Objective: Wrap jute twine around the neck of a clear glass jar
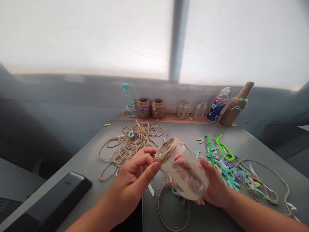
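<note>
L hand (140,172) has thumb + curled fingertips pressed together at the 9 o'clock edge of the jute twine band (170,151), apparently pinching it; exact strand hard to tell. R hand (216,185) cups the body of the glass jar (190,180), thumb on the 2 o'clock side, fingers underneath. Jar's held above the table (96,199), tilted, mouth toward approx 10-11 o'clock.

Step in hand is prob winding twine round the neck. To do it well: pin w/ L, turn jar slowly w/ R, keep tension even, butt each turn snug vs the last. Glass is likely slick, so support it low.

From jar: tangled twine pile (140,138) at 10 o'clock, likely to snag, so free some slack 1st; dark ring (159,206) at 6-7, twine or wire unclear; chenille-stem pieces (230,172) at 3. Further out: twine-wrapped jars (158,109) at 11, clear jars (183,110) at 12, twine-wrapped bottle (233,111) at 1-2.
</note>
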`<state>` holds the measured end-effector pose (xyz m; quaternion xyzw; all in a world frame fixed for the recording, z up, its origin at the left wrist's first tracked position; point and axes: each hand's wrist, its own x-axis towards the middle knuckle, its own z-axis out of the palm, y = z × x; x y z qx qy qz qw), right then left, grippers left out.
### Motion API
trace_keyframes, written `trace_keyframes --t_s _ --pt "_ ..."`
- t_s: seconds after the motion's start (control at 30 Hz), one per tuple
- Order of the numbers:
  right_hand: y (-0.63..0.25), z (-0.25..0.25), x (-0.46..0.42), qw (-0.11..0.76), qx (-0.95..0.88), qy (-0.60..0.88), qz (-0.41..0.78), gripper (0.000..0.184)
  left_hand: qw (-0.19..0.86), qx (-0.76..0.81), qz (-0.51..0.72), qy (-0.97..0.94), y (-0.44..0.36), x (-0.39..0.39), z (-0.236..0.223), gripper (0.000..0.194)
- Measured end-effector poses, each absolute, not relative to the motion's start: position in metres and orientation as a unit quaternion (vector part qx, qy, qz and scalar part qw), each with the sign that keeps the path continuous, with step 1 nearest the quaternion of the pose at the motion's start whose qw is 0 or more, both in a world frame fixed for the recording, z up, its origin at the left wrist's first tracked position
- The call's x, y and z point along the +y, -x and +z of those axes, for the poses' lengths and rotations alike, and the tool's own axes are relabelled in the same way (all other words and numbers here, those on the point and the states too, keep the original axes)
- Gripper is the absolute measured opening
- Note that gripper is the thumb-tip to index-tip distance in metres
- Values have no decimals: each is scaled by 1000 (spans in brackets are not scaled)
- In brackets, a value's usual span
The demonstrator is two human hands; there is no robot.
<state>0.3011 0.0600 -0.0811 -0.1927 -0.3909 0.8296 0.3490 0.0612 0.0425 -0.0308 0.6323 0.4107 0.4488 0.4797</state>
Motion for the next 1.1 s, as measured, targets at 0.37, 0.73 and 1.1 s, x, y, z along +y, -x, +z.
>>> trace_keyframes --t_s 0.37,0.73,1.1 --pt "-304 -75 61 314 -362 207 853 79 514 356 472 -622 -67 37 -34 31" --pt "-299 -65 53 341 -514 301 727 72 507 347 486 -621 -65 40 -29 31" --pt "-300 -55 41 499 -759 315 276 26 492 376 423 -662 -59 41 -30 32"
